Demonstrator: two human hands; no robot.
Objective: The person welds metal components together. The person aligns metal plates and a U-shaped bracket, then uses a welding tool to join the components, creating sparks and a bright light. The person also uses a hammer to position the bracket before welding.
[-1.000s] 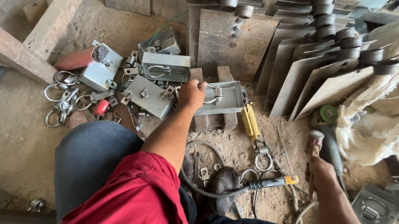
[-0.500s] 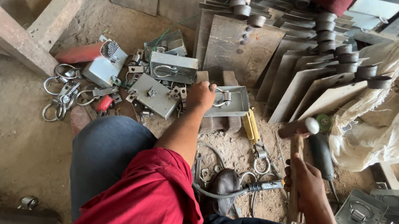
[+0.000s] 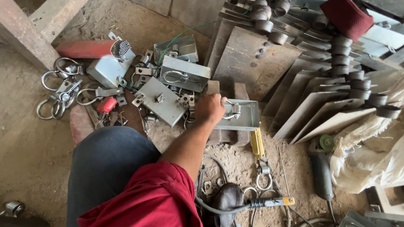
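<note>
Under the fingers (image 3: pixel 221 100) of the left hand (image 3: pixel 210 109) lies a grey metal tray (image 3: pixel 243 116), matt and scuffed, with a shiny steel shackle (image 3: pixel 232 111) just beside the fingertips. Beneath it sits a rough, rusty brown block (image 3: pixel 233 90). To the left of the fingers, dull galvanised metal boxes (image 3: pixel 184 74) carry brighter steel rings. Further left lie polished shackles (image 3: pixel 57 96) and a red tube (image 3: pixel 83 48) with a matt painted look. Beyond the fingers lean smooth, dusty steel plates (image 3: pixel 255 61). The floor (image 3: pixel 12 131) is gritty, dry earth. Rough wooden beams (image 3: pixel 17 25) stand far left. The sleeve (image 3: pixel 146 202) is soft red cloth. A grinder (image 3: pixel 321 170) has dull dark plastic.
</note>
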